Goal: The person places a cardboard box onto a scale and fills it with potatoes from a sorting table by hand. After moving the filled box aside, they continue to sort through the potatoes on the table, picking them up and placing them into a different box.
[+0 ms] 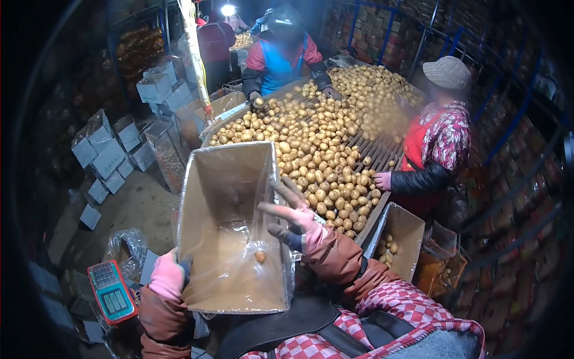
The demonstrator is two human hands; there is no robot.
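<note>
Right in front of me a tall cardboard box (pixel 227 179) lined with clear plastic stands tilted, its open side facing me. One potato (pixel 260 256) lies inside on the plastic. My left hand (pixel 170 275), in a pink glove with dark fingers, grips the box's left side near the bottom; part of its fingers is hidden. My right hand (pixel 295 216), gloved alike, is at the right rim with its fingers spread, holding nothing. Just beyond it, many potatoes (pixel 323 173) cover a slatted sorting table (pixel 378 151).
Two co-workers stand at the table, one in a blue apron (pixel 281 64) and one in a red apron (pixel 414 143). Another box (pixel 409 236) with potatoes stands right. A red-edged scale (pixel 112 291) lies left, near stacked white boxes (pixel 109 157). A pole (pixel 196 57) rises behind.
</note>
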